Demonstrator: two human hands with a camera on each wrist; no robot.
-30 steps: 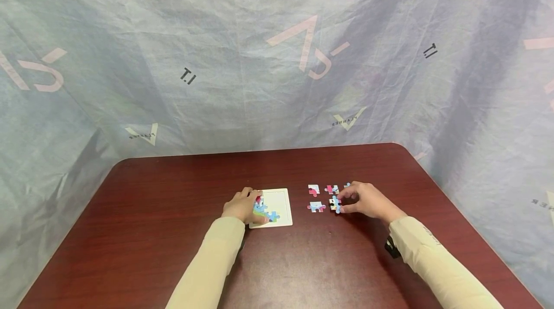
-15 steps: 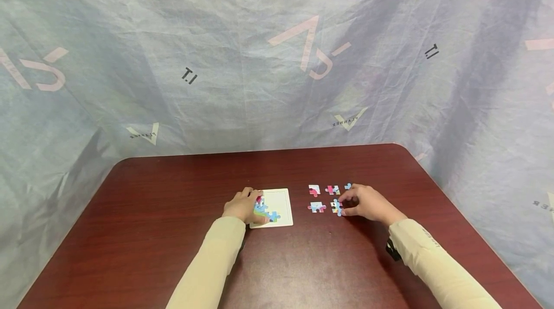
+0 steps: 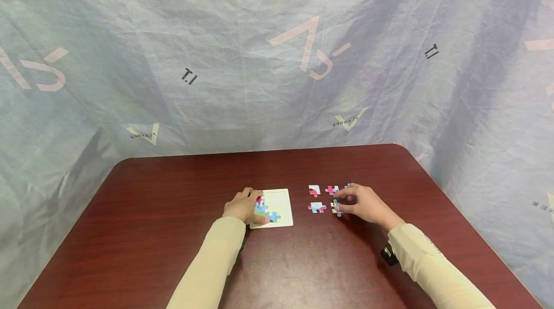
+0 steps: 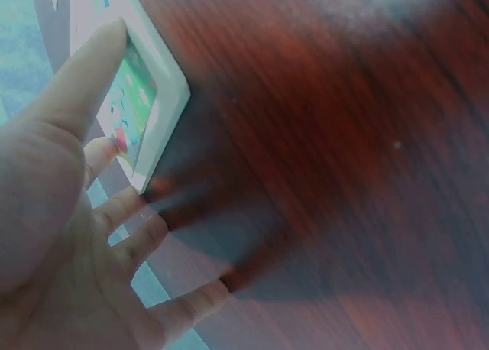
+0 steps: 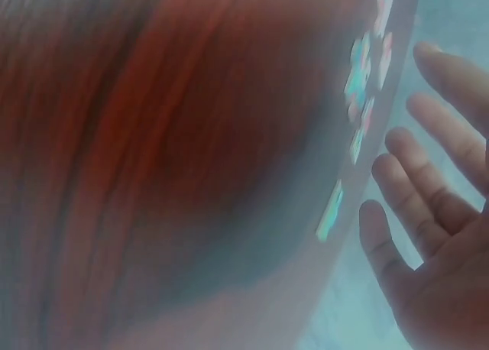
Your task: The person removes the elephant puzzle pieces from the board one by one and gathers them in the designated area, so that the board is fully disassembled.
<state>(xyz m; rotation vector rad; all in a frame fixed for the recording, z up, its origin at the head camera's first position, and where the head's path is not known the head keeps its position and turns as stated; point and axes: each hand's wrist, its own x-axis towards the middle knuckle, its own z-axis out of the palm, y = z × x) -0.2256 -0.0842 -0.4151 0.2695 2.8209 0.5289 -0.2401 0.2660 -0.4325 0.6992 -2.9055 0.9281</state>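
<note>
At the far left, a pale grey-blue cloth backdrop [image 3: 56, 121] printed with letters hangs around and behind a dark reddish-brown wooden table [image 3: 164, 217]. A cream left sleeve [image 3: 205, 263] leads up to the left hand [image 3: 241, 207], whose fingers are spread; its thumb and index finger rest on the square, cream-framed puzzle tray [image 3: 284, 208], with the other fingertips at the tabletop. The tray lies flat near the table's middle, its left and lower part filled with blue, green and red assembled pieces [image 3: 274, 216], its upper right bare. Further right, a white-and-pink jigsaw piece [image 3: 313, 190] lies just beyond a light-blue-and-pink piece [image 3: 317, 207]. Next come a pink-and-blue piece [image 3: 331, 189] and, nearer the person, a blue-and-yellow piece [image 3: 335, 208]. The right hand [image 3: 365, 204] is over that one, thumb and fingers curved and apart; whether the fingertips touch it I cannot tell. A small blue piece [image 3: 347, 185] is partly hidden behind the hand. A black wrist device [image 3: 389, 254] shows beneath the cream right sleeve [image 3: 434, 265].
</note>
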